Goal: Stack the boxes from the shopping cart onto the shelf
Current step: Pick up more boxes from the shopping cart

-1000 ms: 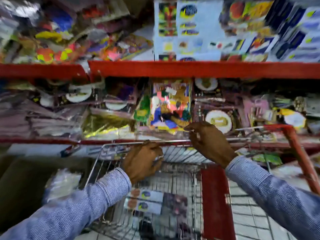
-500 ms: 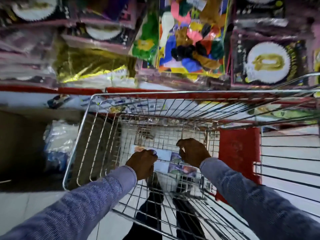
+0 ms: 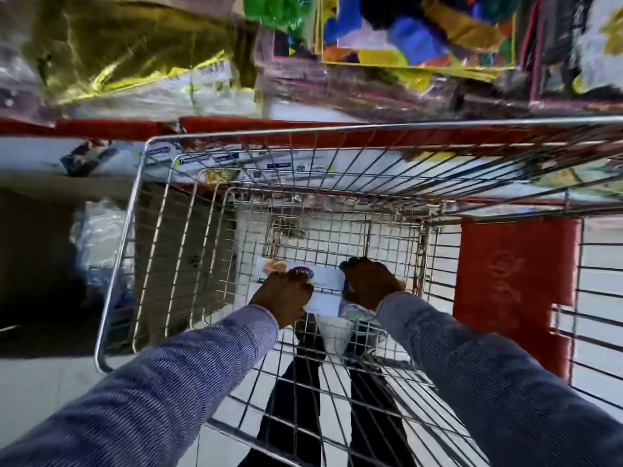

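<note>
A flat white box [image 3: 326, 278] with a dark oval logo lies at the bottom of the wire shopping cart [image 3: 337, 131]. Both my arms reach down into the cart. My left hand [image 3: 286, 296] is closed over the box's left part, and my right hand [image 3: 369, 283] grips its right edge. Another package [image 3: 354, 315] shows partly under my right wrist; its details are hidden. The red-edged shelf [image 3: 118, 128] runs just beyond the cart's far rim.
Gold foil packets [image 3: 135, 55] and a colourful balloon pack [image 3: 421, 28] fill the shelf above the red edge. White boxes [image 3: 101, 156] sit on the level below it. A red flap [image 3: 515, 274] hangs at the cart's right. My dark trousers show through the cart mesh.
My view has tilted down from the shelf into the cart. Both hands dropped from the cart's far rim to the white box at the bottom and closed on it.
</note>
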`<act>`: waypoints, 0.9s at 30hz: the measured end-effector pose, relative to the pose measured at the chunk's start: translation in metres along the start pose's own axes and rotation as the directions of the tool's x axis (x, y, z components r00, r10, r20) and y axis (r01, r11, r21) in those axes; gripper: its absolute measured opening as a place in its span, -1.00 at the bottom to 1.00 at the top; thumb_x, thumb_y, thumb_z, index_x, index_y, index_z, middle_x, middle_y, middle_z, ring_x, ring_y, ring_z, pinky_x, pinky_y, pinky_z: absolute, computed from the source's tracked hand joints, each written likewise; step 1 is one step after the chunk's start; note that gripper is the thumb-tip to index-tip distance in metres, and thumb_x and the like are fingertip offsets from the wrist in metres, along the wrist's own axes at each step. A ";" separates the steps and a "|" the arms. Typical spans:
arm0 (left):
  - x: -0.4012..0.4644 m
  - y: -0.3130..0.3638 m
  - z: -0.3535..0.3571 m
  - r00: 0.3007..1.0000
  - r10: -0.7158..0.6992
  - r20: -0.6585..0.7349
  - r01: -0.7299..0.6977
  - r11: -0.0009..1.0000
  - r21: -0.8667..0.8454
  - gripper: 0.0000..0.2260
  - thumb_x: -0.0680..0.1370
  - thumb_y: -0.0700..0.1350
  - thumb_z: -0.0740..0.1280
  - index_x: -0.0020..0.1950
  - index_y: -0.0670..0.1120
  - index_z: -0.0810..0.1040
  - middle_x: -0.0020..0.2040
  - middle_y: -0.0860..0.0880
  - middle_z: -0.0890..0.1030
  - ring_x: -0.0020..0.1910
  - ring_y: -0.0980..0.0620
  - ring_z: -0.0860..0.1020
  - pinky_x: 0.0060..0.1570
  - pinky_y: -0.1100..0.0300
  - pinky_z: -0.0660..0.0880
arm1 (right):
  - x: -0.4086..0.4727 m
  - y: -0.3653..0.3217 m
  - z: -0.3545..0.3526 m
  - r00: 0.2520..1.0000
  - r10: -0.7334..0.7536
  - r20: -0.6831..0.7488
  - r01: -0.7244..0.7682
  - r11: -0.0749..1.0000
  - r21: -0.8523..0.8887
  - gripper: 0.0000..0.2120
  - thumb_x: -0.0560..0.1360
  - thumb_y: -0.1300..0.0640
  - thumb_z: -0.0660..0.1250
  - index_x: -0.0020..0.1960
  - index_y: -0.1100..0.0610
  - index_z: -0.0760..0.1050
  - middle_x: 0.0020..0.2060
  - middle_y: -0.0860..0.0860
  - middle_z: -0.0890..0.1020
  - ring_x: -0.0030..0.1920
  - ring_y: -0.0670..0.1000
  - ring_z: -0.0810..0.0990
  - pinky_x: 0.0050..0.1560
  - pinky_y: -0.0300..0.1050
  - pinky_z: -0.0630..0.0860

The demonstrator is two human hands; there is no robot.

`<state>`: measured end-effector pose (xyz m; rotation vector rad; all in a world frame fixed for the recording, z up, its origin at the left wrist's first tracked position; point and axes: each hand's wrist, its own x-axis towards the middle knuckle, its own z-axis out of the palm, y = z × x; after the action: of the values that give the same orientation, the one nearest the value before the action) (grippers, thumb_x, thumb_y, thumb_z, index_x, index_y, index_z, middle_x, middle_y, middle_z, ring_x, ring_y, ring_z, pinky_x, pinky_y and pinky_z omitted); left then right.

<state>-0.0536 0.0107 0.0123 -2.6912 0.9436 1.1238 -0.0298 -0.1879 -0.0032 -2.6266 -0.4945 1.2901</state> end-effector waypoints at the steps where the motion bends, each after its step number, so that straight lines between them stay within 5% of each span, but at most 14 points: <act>1: 0.001 0.001 0.000 1.000 -0.005 0.006 0.005 1.000 0.015 -0.74 0.50 -0.10 0.34 0.17 -0.13 0.54 0.36 -0.14 0.48 0.33 -0.16 0.46 0.09 -0.02 0.48 | 0.001 0.001 0.000 1.000 -0.010 -0.004 0.010 1.000 0.024 -0.48 0.48 0.10 0.34 0.39 0.19 0.33 0.32 0.18 0.50 0.31 0.23 0.46 0.28 0.15 0.46; 6: 0.003 0.012 0.003 0.999 -0.038 0.038 0.034 0.995 0.095 -0.74 0.53 -0.13 0.33 0.21 -0.16 0.49 0.17 -0.15 0.60 0.15 -0.20 0.56 0.03 -0.02 0.49 | 0.001 0.010 -0.013 0.992 -0.040 -0.122 0.044 0.999 0.027 -0.62 0.40 0.09 0.39 0.17 0.17 0.45 0.08 0.16 0.63 0.10 0.22 0.60 0.06 0.06 0.55; 13: 0.005 0.016 -0.015 0.998 -0.027 0.048 0.026 0.999 0.037 -0.76 0.49 -0.21 0.39 0.16 -0.17 0.54 0.14 -0.15 0.63 0.11 -0.21 0.60 0.00 -0.03 0.54 | -0.028 0.017 -0.060 0.973 -0.122 -0.198 0.117 0.992 -0.037 -0.54 0.33 -0.06 0.43 0.13 0.13 0.44 0.00 0.12 0.62 0.00 0.17 0.60 -0.05 -0.06 0.51; 16: -0.011 0.015 -0.040 0.999 -0.013 -0.051 0.010 0.998 -0.057 -0.70 0.49 -0.13 0.43 0.19 -0.19 0.54 0.15 -0.19 0.63 0.14 -0.24 0.57 0.05 -0.05 0.50 | -0.054 0.011 -0.095 0.953 -0.159 -0.258 0.146 0.987 -0.068 -0.55 0.34 -0.08 0.42 0.11 0.14 0.45 -0.04 0.15 0.61 -0.04 0.18 0.60 -0.14 -0.11 0.42; 20: -0.047 0.014 -0.091 0.971 0.018 -0.239 -0.060 0.984 -0.170 -0.59 0.45 -0.14 0.48 0.23 -0.28 0.55 0.17 -0.32 0.61 0.13 -0.33 0.58 0.11 -0.14 0.54 | -0.093 0.001 -0.150 0.909 -0.218 -0.355 0.172 0.973 -0.157 -0.52 0.27 -0.18 0.28 0.09 0.06 0.48 -0.04 0.12 0.62 -0.03 0.18 0.60 -0.02 0.00 0.57; 23: -0.080 0.018 -0.152 0.937 0.067 -0.342 -0.088 0.995 -0.048 -0.63 0.38 -0.02 0.54 0.09 -0.18 0.62 -0.01 -0.18 0.68 -0.04 -0.22 0.64 -0.12 0.03 0.55 | -0.132 -0.006 -0.204 0.869 -0.271 -0.415 0.181 0.953 -0.244 -0.56 0.29 -0.23 0.24 0.02 0.04 0.50 -0.07 0.11 0.65 -0.05 0.17 0.62 -0.01 0.01 0.57; 27: -0.123 0.017 -0.228 0.892 0.085 -0.443 -0.058 0.996 0.074 -0.64 0.17 0.15 0.58 -0.19 -0.02 0.63 -0.27 -0.01 0.68 -0.27 -0.11 0.65 -0.41 0.18 0.46 | -0.201 -0.021 -0.283 0.812 -0.298 -0.503 0.186 0.947 -0.261 -0.56 0.32 -0.18 0.43 0.08 0.07 0.52 0.02 0.16 0.65 0.07 0.15 0.61 0.06 0.02 0.55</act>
<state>0.0112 -0.0064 0.2628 -2.9438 1.1173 0.4703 0.0755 -0.2446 0.3239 -2.7946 -0.8564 0.4033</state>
